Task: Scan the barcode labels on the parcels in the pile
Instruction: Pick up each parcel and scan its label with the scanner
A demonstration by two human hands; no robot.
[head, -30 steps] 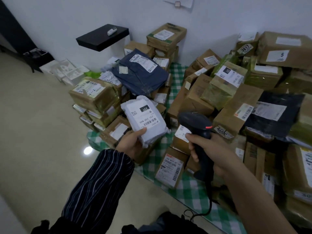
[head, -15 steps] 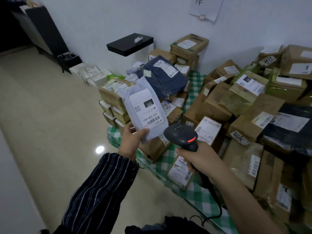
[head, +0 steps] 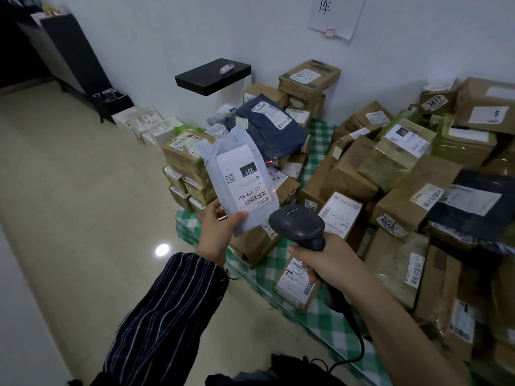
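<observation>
The left grip [head: 217, 235] pinches a crinkly plastic parcel [head: 239, 176] labelled "231-239-K01"; right grip [head: 331, 263] wraps a matte scanner [head: 298, 225] at 4 o'clock.

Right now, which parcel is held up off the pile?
The white parcel marked 231, gripped by the left hand in front of the scanner; all others lie in the pile.

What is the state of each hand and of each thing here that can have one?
left hand: holds the white parcel by its lower corner.
white parcel: raised above the pile, label facing the camera.
right hand: grips the scanner by its handle.
scanner: aimed toward the parcel's barcode; red light spot beside it.
dark blue parcel: lies on the pile, label up.
black shelf: carries a small white object.
</observation>
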